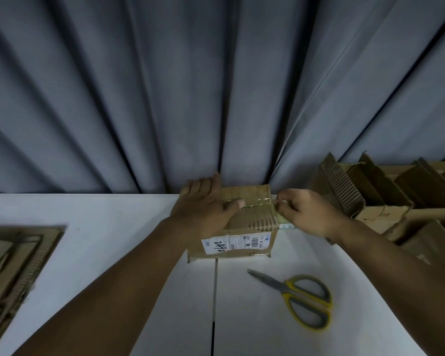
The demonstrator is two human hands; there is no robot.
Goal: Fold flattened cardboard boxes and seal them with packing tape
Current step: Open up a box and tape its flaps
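Observation:
A small folded cardboard box (252,217) with a white shipping label (238,244) on its near side stands at the far edge of the white table (100,240). My left hand (203,209) lies flat on the box's top left, thumb pressing along the centre seam. At the box's right edge my right hand (306,211) pinches the end of a clear tape strip (257,204) stretched across the seam. A whitish tape roll (285,223) shows partly under that hand; whether the hand holds it is unclear.
Yellow-and-grey scissors (299,299) lie closed on the table in front of the box. Flattened cardboard (13,268) is stacked at the left edge. Several open and folded boxes (385,199) crowd the right side. A grey curtain (216,86) hangs right behind the table.

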